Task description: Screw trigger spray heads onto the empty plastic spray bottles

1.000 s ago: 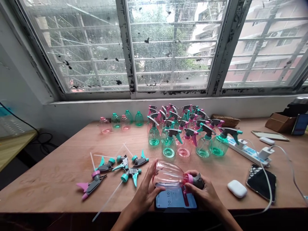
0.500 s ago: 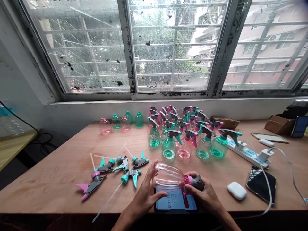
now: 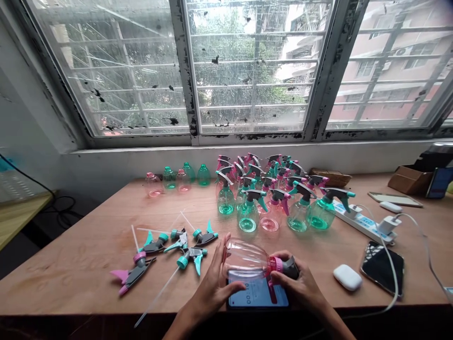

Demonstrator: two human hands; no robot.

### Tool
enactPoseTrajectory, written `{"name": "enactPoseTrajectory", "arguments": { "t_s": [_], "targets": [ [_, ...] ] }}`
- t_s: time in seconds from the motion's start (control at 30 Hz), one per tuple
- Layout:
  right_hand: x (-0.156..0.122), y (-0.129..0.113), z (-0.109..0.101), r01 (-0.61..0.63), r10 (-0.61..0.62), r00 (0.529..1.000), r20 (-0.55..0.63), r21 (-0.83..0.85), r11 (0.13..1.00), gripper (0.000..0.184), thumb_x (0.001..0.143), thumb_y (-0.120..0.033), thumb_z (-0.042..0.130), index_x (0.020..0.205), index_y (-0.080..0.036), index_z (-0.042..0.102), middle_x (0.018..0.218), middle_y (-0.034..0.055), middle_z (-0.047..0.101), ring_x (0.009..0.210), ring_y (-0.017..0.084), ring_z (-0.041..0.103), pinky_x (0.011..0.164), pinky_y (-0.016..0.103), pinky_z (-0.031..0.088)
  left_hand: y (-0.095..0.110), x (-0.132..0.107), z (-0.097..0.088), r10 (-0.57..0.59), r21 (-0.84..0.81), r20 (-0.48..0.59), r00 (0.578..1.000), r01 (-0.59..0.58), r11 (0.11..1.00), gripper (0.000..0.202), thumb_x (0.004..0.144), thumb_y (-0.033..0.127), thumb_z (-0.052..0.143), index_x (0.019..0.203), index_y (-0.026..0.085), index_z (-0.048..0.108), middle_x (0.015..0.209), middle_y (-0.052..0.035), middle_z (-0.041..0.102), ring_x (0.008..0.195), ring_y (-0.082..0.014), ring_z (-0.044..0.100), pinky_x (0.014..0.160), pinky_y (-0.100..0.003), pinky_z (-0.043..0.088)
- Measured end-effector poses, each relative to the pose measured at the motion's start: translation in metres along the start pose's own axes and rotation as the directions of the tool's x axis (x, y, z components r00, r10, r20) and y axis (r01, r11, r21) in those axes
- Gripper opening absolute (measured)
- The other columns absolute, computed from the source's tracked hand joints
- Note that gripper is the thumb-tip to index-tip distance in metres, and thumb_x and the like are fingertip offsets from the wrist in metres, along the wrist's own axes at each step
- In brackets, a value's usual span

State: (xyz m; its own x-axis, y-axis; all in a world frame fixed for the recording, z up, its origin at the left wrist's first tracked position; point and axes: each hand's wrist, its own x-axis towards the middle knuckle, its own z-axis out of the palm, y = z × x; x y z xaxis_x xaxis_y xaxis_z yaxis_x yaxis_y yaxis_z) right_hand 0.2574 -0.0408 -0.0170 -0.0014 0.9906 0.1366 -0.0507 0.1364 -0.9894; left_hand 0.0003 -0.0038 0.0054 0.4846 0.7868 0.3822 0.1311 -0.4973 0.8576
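A clear pink spray bottle [image 3: 246,260] lies sideways in both my hands above a lit phone [image 3: 256,295] at the table's front edge. My left hand [image 3: 214,283] is wrapped round the bottle's body. My right hand [image 3: 300,285] grips its pink collar and grey trigger head [image 3: 288,268]. Several loose trigger heads with dip tubes [image 3: 166,250] lie to the left of my hands.
Several assembled green and pink spray bottles [image 3: 272,198] stand mid-table, and several headless bottles [image 3: 177,179] stand behind at left. To the right are a power strip [image 3: 361,219], a dark phone [image 3: 382,267], a white earbud case [image 3: 347,277] and cables. A cardboard box [image 3: 406,179] sits far right.
The bottle has stayed in both hands over the phone. My fingers shifted slightly on the collar and body; the view moved a little.
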Motion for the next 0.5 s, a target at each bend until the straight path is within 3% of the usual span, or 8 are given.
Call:
{"name": "enactPoseTrajectory", "arguments": {
  "t_s": [0.2,0.37,0.5],
  "targets": [
    [0.0,-0.001,0.0,0.003,-0.003,1.0,-0.001,0.02,1.0,0.034,0.077,-0.042,0.082,0.097,-0.018,0.067,0.072,0.0006,0.07,0.063,0.02,0.068,0.059,0.029,0.055,-0.006,-0.002,0.0,0.058,0.032,-0.011,0.998,-0.057,0.998,0.079,0.095,0.038,0.061,0.157,0.039,0.012,0.166,-0.0069,0.018,0.151,-0.0337,0.021,0.118,-0.053,0.032],
    [0.001,0.0,-0.001,0.031,-0.031,0.999,-0.021,0.0,1.0,0.033,0.074,-0.039,0.084,0.096,-0.02,0.069,0.077,-0.0009,0.068,0.065,0.018,0.065,0.058,0.026,0.053,0.003,-0.002,0.0,0.029,-0.002,0.02,0.999,-0.029,1.0,0.105,0.085,0.033,0.077,0.158,0.036,0.002,0.167,-0.0102,0.014,0.152,-0.0352,0.017,0.121,-0.05,0.026],
    [0.0,0.0,-0.001,0.019,-0.019,1.0,0.008,0.008,1.0,0.032,0.077,-0.039,0.082,0.098,-0.02,0.068,0.076,-0.0017,0.068,0.064,0.016,0.065,0.059,0.025,0.051,0.003,-0.001,0.0,0.05,0.044,-0.006,0.999,-0.05,0.998,0.084,0.094,0.031,0.064,0.157,0.039,0.009,0.167,-0.006,0.013,0.152,-0.0316,0.02,0.121,-0.049,0.027]
  ]
}}
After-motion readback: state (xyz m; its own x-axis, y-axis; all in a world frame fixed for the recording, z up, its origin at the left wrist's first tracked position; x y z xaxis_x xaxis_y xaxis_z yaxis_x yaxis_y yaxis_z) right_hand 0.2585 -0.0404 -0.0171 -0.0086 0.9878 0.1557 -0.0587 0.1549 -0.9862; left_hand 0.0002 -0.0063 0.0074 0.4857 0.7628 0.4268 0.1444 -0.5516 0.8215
